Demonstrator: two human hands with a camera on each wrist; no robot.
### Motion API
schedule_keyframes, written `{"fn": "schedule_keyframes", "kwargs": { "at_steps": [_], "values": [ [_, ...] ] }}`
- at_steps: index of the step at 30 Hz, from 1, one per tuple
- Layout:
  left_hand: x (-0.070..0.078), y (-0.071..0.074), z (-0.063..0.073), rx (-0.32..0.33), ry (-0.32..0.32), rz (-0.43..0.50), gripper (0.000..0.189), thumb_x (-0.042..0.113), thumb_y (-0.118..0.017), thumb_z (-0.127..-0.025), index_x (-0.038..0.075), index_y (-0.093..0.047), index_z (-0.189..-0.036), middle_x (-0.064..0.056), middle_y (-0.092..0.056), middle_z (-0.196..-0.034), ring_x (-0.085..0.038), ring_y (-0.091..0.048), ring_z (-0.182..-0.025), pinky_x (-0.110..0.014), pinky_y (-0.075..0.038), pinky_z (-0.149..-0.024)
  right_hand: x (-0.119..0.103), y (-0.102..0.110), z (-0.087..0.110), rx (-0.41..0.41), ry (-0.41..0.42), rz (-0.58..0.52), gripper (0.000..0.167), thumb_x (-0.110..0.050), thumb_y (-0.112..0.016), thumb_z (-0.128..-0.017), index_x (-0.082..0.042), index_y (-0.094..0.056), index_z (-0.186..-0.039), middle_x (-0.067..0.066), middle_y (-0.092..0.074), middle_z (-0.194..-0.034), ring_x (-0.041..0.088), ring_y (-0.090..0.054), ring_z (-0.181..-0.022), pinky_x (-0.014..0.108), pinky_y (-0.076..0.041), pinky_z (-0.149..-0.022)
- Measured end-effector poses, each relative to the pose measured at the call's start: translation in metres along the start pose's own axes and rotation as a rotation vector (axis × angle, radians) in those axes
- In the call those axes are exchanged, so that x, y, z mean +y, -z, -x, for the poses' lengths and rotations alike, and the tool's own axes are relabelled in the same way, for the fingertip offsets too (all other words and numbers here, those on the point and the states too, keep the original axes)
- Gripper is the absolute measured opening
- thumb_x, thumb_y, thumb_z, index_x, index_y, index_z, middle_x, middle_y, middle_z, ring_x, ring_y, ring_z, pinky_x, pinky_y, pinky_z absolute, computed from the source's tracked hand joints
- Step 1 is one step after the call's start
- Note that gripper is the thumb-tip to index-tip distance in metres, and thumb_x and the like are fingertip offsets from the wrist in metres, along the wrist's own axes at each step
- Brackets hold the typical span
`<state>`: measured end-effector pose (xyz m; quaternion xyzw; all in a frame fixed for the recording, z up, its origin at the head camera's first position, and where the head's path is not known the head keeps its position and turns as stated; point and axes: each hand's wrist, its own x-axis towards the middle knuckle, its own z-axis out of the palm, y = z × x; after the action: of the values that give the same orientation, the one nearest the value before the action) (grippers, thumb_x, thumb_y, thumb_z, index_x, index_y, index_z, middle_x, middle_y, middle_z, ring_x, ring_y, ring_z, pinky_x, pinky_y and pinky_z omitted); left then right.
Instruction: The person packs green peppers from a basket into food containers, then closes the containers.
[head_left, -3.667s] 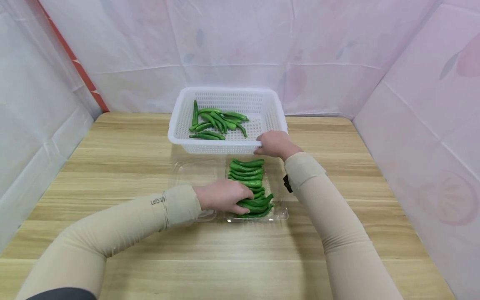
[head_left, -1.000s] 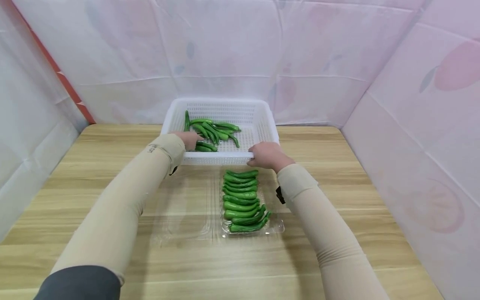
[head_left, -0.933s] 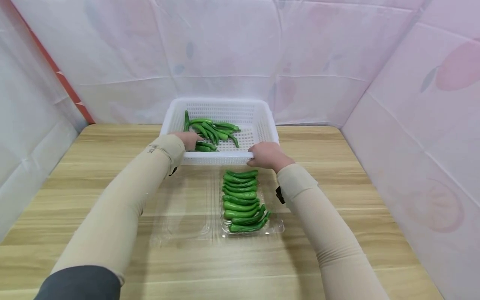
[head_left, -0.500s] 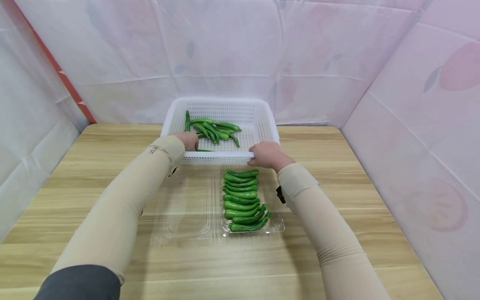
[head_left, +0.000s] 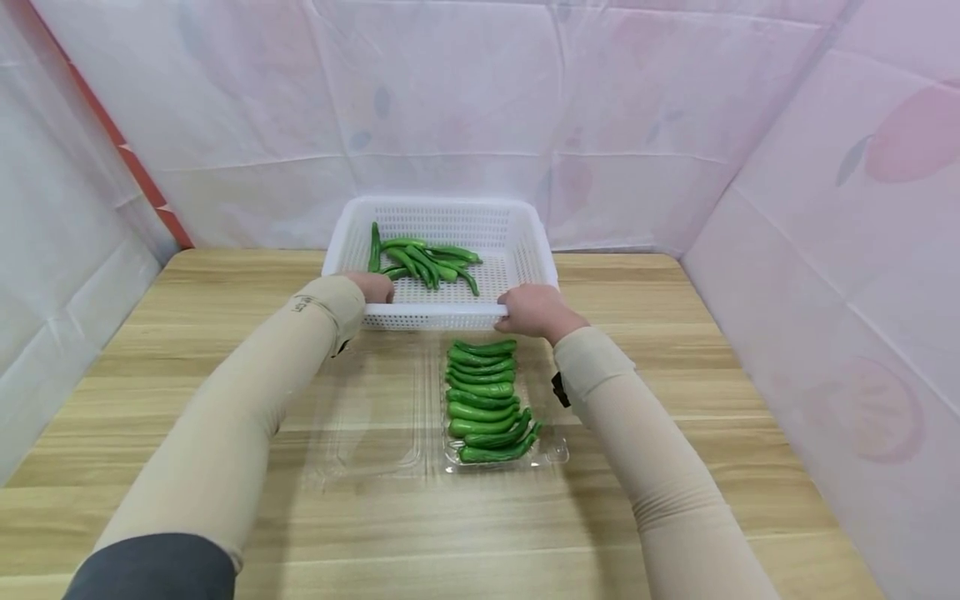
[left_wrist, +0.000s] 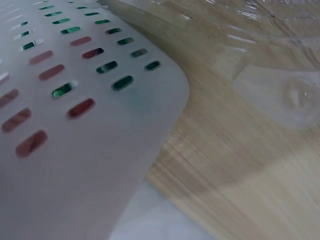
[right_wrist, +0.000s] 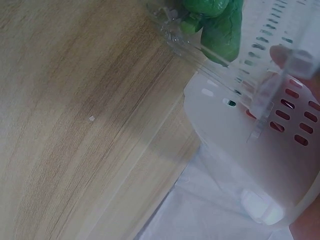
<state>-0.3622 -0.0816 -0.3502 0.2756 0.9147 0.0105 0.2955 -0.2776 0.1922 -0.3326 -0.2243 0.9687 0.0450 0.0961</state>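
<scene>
A white slotted plastic basket (head_left: 525, 242) stands at the back, with several green chili peppers (head_left: 423, 260) lying in its left half. My left hand (head_left: 371, 287) reaches over the front rim near the left corner, fingers curled down inside. Through the slots in the left wrist view, skin and green pepper show side by side; most of the fingers are hidden. My right hand (head_left: 536, 310) grips the front rim right of centre. Before the basket lies an opened clear plastic clamshell (head_left: 375, 417); its right half holds a column of green chili peppers (head_left: 483, 400) laid crosswise.
The wooden table (head_left: 660, 333) carries everything. White printed sheeting (head_left: 450, 100) rises behind the basket and along both sides. The clamshell's flat left half lies under my left forearm's side.
From the clamshell peppers, my left hand has moved up into the basket. The front peppers seen beside it a second ago are now covered by the hand. My right hand keeps the rim.
</scene>
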Motion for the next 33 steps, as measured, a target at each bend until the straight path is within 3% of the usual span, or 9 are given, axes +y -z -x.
{"fn": "schedule_keyframes", "kwargs": {
  "at_steps": [4, 7, 10, 14, 24, 29, 33],
  "values": [
    [-0.003, 0.000, 0.000, 0.021, -0.010, 0.049, 0.027, 0.010, -0.053, -0.090, -0.002, -0.062, -0.112, -0.016, -0.062, -0.109, -0.026, -0.058, -0.095, -0.039, -0.046, -0.083, -0.001, -0.001, -0.001, -0.001, 0.005, -0.006, 0.026, -0.035, -0.064, -0.081, -0.015, -0.053, -0.069, 0.002, -0.057, -0.067, 0.020, -0.050, -0.061, 0.038, -0.044, -0.053],
    [-0.005, 0.001, 0.003, 0.066, -0.020, 0.090, 0.022, 0.012, -0.055, -0.089, -0.001, -0.064, -0.104, -0.012, -0.064, -0.097, -0.023, -0.058, -0.084, -0.038, -0.047, -0.075, -0.001, -0.001, -0.002, 0.001, 0.002, 0.005, 0.025, -0.035, -0.064, -0.081, -0.015, -0.054, -0.070, 0.002, -0.057, -0.068, 0.020, -0.050, -0.061, 0.038, -0.044, -0.053],
    [-0.007, 0.003, 0.005, 0.109, -0.040, 0.105, 0.015, 0.015, -0.056, -0.090, 0.004, -0.059, -0.080, -0.003, -0.050, -0.069, -0.015, -0.042, -0.060, -0.030, -0.039, -0.059, 0.000, -0.001, -0.002, 0.002, -0.002, 0.015, 0.025, -0.036, -0.063, -0.082, -0.015, -0.054, -0.070, 0.002, -0.057, -0.068, 0.020, -0.050, -0.061, 0.038, -0.043, -0.052],
    [-0.009, 0.006, 0.008, 0.178, -0.092, 0.111, 0.028, 0.017, -0.058, -0.088, 0.011, -0.042, -0.066, 0.001, -0.029, -0.059, -0.013, -0.024, -0.053, -0.028, -0.027, -0.053, 0.001, -0.002, -0.002, 0.006, 0.004, 0.011, 0.025, -0.036, -0.064, -0.082, -0.015, -0.054, -0.070, 0.002, -0.057, -0.067, 0.020, -0.050, -0.061, 0.038, -0.043, -0.052],
    [-0.006, 0.011, 0.023, 0.372, -0.188, 0.178, 0.028, 0.019, -0.063, -0.088, 0.009, -0.046, -0.068, 0.002, -0.029, -0.054, -0.012, -0.023, -0.050, -0.030, -0.029, -0.056, 0.002, -0.002, -0.002, -0.003, 0.007, 0.008, 0.024, -0.035, -0.062, -0.083, -0.015, -0.055, -0.071, 0.001, -0.057, -0.067, 0.019, -0.049, -0.060, 0.036, -0.042, -0.052],
    [0.002, 0.013, 0.033, 0.465, -0.199, 0.178, 0.035, 0.020, -0.062, -0.088, 0.011, -0.038, -0.065, 0.001, -0.025, -0.054, -0.013, -0.022, -0.050, -0.031, -0.028, -0.056, 0.003, -0.003, -0.002, -0.009, 0.002, 0.013, 0.024, -0.034, -0.062, -0.083, -0.015, -0.055, -0.072, 0.002, -0.057, -0.068, 0.019, -0.048, -0.060, 0.036, -0.041, -0.052],
    [0.010, 0.013, 0.041, 0.493, -0.184, 0.171, 0.032, 0.021, -0.061, -0.089, 0.011, -0.041, -0.067, 0.000, -0.029, -0.054, -0.014, -0.027, -0.050, -0.032, -0.031, -0.059, 0.003, -0.004, -0.002, -0.016, 0.001, 0.013, 0.023, -0.034, -0.061, -0.084, -0.015, -0.055, -0.072, 0.002, -0.057, -0.068, 0.019, -0.048, -0.060, 0.035, -0.040, -0.052]
  ]
}}
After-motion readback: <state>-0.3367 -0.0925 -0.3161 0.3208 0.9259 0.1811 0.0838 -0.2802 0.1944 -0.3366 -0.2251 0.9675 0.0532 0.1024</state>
